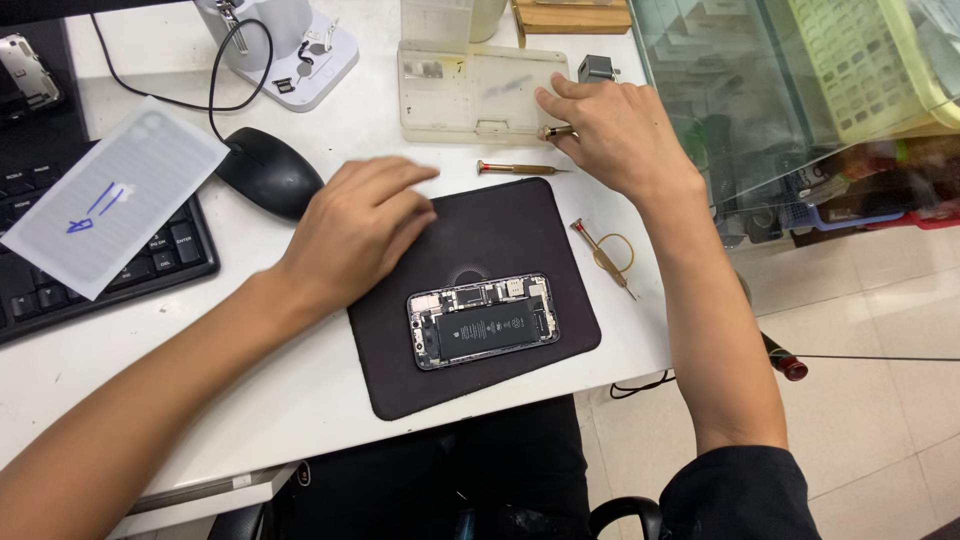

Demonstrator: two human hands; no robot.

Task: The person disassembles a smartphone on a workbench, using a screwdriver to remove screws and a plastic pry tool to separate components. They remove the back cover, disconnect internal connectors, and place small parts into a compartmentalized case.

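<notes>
White table carried a black work mat; opened phone sat near-centre on it, back off, battery and boards exposed, nothing lifted out yet. Left hand lay flat and empty on the mat's far-left corner. Right hand pinched a small screwdriver by the far parts tray; a second screwdriver lay loose.

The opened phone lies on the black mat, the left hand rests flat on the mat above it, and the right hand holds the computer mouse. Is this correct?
Not quite. In the head view the right hand holds a small screwdriver beside the beige tray; the mouse lies untouched. The opened phone, black mat and left hand are as you say.
</notes>
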